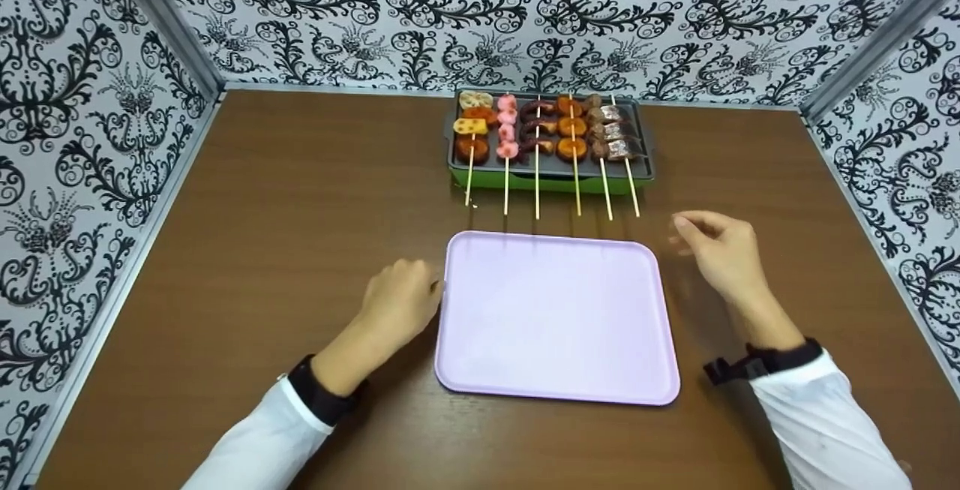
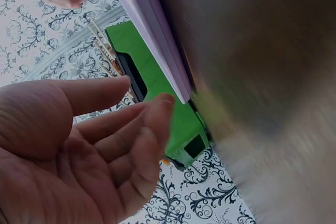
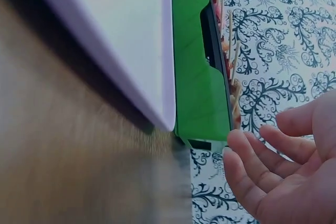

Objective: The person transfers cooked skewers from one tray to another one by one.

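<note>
A lilac tray [image 1: 555,317] lies flat on the brown table with nothing on it. Just beside its left rim is my left hand [image 1: 403,299]; the left wrist view shows the fingers [image 2: 131,156] loosely bent, thumb apart, holding nothing. My right hand [image 1: 724,250] hovers off the tray's upper right corner, its fingers [image 3: 257,166] relaxed and nothing between them. Behind the tray stands a green toy grill [image 1: 547,181] with a dark top. Several food skewers [image 1: 572,126] lie across it, their sticks pointing toward me.
The brown wooden table [image 1: 300,175] extends on both sides of the tray. Black-and-white patterned walls [image 1: 450,17] enclose its back and sides, with grey strips along the corners. Black bands [image 1: 322,392] circle both wrists below white sleeves.
</note>
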`<action>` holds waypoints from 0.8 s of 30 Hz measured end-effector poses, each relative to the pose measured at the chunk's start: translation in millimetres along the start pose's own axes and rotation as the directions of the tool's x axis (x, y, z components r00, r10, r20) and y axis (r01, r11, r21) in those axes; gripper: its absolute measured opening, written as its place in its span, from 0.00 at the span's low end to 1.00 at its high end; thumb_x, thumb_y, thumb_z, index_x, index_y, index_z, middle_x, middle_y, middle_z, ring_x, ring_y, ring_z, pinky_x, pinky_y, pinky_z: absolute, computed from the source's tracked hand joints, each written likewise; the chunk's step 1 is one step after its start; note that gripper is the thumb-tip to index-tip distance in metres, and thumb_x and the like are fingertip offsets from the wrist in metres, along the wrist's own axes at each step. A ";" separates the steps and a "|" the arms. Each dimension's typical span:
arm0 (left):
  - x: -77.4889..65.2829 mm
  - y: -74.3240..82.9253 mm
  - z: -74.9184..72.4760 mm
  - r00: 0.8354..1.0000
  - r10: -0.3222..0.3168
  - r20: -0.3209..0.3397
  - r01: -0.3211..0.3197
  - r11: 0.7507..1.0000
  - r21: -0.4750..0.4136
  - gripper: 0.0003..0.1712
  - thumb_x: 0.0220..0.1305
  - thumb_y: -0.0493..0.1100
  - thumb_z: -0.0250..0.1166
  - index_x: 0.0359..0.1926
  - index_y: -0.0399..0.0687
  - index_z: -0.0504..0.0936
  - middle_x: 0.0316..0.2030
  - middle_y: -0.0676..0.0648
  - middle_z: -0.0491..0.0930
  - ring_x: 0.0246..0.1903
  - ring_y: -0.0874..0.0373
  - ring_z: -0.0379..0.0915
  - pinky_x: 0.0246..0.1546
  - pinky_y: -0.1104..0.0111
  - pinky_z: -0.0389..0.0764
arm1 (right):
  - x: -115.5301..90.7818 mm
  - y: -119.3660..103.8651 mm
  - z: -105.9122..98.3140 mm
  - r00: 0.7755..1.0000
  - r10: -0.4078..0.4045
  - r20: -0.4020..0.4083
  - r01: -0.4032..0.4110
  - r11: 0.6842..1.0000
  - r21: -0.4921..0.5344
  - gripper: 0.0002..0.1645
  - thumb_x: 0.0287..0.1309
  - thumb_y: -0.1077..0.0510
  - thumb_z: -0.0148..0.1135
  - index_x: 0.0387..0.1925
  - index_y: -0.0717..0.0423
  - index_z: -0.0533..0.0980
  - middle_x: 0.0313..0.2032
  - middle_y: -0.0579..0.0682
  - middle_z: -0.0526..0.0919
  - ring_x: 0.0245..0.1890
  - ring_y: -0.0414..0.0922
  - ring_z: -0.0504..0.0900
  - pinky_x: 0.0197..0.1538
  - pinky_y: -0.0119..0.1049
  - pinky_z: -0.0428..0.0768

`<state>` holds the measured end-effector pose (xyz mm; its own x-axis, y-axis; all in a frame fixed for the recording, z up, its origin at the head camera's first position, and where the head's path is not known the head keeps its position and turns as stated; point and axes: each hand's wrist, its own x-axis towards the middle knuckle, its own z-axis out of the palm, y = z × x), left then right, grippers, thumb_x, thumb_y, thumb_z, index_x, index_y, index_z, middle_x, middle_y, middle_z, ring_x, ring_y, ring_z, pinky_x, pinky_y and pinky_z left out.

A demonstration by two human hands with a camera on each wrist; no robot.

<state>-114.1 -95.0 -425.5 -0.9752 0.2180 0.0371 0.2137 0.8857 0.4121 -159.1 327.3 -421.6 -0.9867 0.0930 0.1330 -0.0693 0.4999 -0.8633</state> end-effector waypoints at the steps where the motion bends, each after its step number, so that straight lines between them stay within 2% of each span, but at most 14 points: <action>1: 1.2 0.8 0.6 1.000 -0.019 0.017 0.019 1.000 -0.004 0.22 0.66 0.41 0.66 0.15 0.47 0.72 0.21 0.42 0.79 0.22 0.45 0.79 0.17 0.51 0.76 | 4.4 -0.9 3.1 1.000 0.019 0.004 -0.019 1.000 0.023 0.18 0.70 0.58 0.61 0.50 0.71 0.81 0.33 0.42 0.87 0.32 0.40 0.87 0.37 0.33 0.85; 7: 10.1 5.0 5.0 0.987 -0.106 0.121 0.114 0.992 -0.054 0.19 0.68 0.43 0.66 0.19 0.47 0.77 0.26 0.43 0.82 0.29 0.46 0.80 0.23 0.53 0.77 | 24.2 -8.4 21.4 0.992 0.122 0.024 -0.124 0.985 0.123 0.20 0.70 0.57 0.62 0.51 0.73 0.80 0.33 0.49 0.88 0.28 0.40 0.86 0.34 0.33 0.85; 11: 16.4 6.2 8.5 0.976 -0.147 0.159 0.162 0.983 -0.086 0.15 0.67 0.42 0.67 0.21 0.47 0.81 0.27 0.44 0.82 0.32 0.49 0.79 0.27 0.55 0.77 | 32.5 -14.3 31.8 0.983 0.177 0.047 -0.183 0.969 0.164 0.22 0.70 0.56 0.61 0.51 0.75 0.79 0.29 0.47 0.87 0.26 0.39 0.86 0.32 0.33 0.85; 14: 19.3 6.2 10.3 0.976 -0.148 0.157 0.166 0.980 -0.108 0.15 0.65 0.40 0.68 0.20 0.45 0.80 0.26 0.44 0.81 0.30 0.51 0.76 0.28 0.55 0.77 | 38.0 -17.4 37.5 0.972 0.225 0.074 -0.235 0.950 0.204 0.24 0.71 0.56 0.60 0.53 0.76 0.77 0.27 0.46 0.86 0.24 0.38 0.86 0.31 0.32 0.85; 19: 22.4 4.9 11.9 0.981 -0.111 0.159 0.143 0.969 -0.201 0.12 0.59 0.31 0.66 0.20 0.41 0.77 0.25 0.44 0.79 0.27 0.52 0.70 0.28 0.59 0.76 | 46.6 -17.8 43.2 0.953 0.274 0.134 -0.302 0.901 0.310 0.25 0.72 0.56 0.59 0.55 0.78 0.74 0.29 0.50 0.87 0.24 0.39 0.85 0.29 0.31 0.83; 24: 23.5 4.0 11.9 0.984 -0.088 0.155 0.119 0.972 -0.205 0.11 0.52 0.27 0.64 0.19 0.41 0.75 0.26 0.43 0.79 0.28 0.51 0.68 0.29 0.58 0.75 | 52.3 -15.2 46.4 0.941 0.288 0.180 -0.337 0.852 0.401 0.12 0.71 0.60 0.60 0.46 0.66 0.81 0.28 0.50 0.85 0.24 0.40 0.83 0.29 0.30 0.82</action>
<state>-135.4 -81.6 -433.8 -0.9695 0.2005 -0.1408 0.0801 0.8025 0.5912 -216.5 284.6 -424.1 -0.9746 0.0760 -0.2109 0.2149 0.0491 -0.9754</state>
